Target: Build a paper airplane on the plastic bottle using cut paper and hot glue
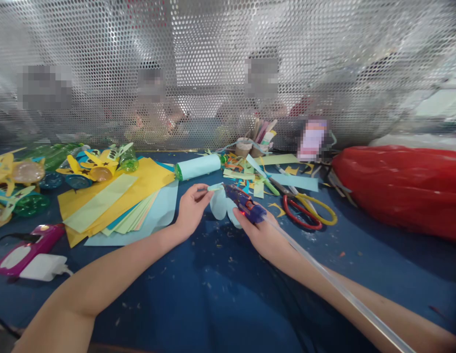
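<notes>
My left hand (pixel 194 208) pinches a light blue paper cutout (pixel 218 205) by its upper end, a little above the blue table. My right hand (pixel 262 230) is wrapped round a dark blue hot glue gun (pixel 246 202), with a long clear glue stick (pixel 323 272) running out of its back. The gun's nozzle is at the paper's upper edge, close to my left fingertips; whether it touches cannot be made out. Beyond my hands lies a green bottle wrapped in light blue paper (pixel 198 167). Right of the gun rest scissors (pixel 304 208) with red and yellow handles.
Yellow, green and blue paper sheets (pixel 117 206) are piled at left, near decorated green bottle pieces (pixel 99 166). A magenta power strip (pixel 33 247) with a white plug sits front left. Paper scraps (pixel 246 171) and a red plastic bag (pixel 400 186) lie right. A perforated metal screen (pixel 209 59) stands behind.
</notes>
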The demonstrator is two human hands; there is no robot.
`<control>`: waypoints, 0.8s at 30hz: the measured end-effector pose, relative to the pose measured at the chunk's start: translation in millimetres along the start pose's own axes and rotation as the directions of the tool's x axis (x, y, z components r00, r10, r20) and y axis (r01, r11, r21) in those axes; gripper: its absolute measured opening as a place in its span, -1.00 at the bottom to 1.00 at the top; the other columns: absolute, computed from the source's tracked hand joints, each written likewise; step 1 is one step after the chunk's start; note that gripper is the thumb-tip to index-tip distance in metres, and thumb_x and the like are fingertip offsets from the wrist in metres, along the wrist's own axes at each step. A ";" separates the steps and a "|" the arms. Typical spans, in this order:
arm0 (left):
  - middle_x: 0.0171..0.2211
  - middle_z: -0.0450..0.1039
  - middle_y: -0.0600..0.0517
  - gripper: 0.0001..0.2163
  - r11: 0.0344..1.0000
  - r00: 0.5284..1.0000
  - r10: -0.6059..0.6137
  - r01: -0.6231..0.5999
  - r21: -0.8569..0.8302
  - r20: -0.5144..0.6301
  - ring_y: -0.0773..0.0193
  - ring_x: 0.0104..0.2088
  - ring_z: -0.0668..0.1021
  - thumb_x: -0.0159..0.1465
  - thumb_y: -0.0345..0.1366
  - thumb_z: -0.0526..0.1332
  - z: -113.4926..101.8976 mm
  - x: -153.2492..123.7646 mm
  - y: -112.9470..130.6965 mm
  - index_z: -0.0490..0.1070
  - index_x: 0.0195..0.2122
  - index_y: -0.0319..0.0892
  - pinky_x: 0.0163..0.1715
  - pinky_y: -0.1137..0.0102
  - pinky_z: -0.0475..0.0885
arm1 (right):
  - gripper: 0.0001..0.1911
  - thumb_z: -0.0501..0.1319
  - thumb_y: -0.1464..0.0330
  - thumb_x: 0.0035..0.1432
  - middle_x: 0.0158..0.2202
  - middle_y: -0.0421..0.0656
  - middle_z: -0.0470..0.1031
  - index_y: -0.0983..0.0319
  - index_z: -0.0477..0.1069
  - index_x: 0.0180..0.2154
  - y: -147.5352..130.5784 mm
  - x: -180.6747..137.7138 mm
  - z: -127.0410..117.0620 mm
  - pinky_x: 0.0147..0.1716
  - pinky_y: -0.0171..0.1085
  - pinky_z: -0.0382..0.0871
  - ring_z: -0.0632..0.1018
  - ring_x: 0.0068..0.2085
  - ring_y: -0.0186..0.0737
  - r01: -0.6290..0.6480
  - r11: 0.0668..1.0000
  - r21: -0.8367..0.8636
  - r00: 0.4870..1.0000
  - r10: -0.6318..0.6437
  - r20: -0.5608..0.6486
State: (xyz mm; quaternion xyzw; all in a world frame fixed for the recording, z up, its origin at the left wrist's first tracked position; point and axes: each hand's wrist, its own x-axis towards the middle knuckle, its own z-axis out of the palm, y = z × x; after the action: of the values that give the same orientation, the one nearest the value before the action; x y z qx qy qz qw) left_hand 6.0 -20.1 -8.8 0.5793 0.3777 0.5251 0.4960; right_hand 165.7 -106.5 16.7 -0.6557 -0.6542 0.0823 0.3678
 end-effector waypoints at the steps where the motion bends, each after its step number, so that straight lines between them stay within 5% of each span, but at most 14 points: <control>1: -0.39 0.53 0.01 -0.78 1.000 1.000 0.001 -0.001 0.001 0.000 0.27 -0.38 0.54 0.14 -0.19 0.27 0.0 0.0 0.2 0.37 -0.26 -0.18 -0.34 0.40 0.39 | -0.61 0.04 0.12 0.17 -0.15 0.02 0.55 0.24 0.44 -0.17 -0.3 -0.1 0.0 -0.10 -0.11 0.40 0.53 -0.06 0.06 -0.004 1.000 0.002 1.000 0.004 0.001; 24: -0.44 0.50 0.06 -0.83 1.000 0.998 -0.004 0.004 -0.008 0.061 0.33 -0.45 0.50 0.13 -0.23 0.26 2.4 -1.6 4.5 0.37 -0.29 -0.17 -0.44 0.46 0.34 | -0.71 0.09 0.15 0.17 -0.28 -0.09 0.53 0.21 0.39 -0.23 -8.0 -10.0 6.3 -0.21 -0.15 0.40 0.54 -0.23 -0.08 0.023 0.987 0.158 0.997 -0.034 0.071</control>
State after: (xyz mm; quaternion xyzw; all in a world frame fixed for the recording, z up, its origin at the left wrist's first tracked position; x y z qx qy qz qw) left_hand 7.8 -23.1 -4.7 0.5925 0.3615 0.5074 0.5107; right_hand 154.3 -114.4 13.2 -0.6119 -0.6681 0.1520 0.3951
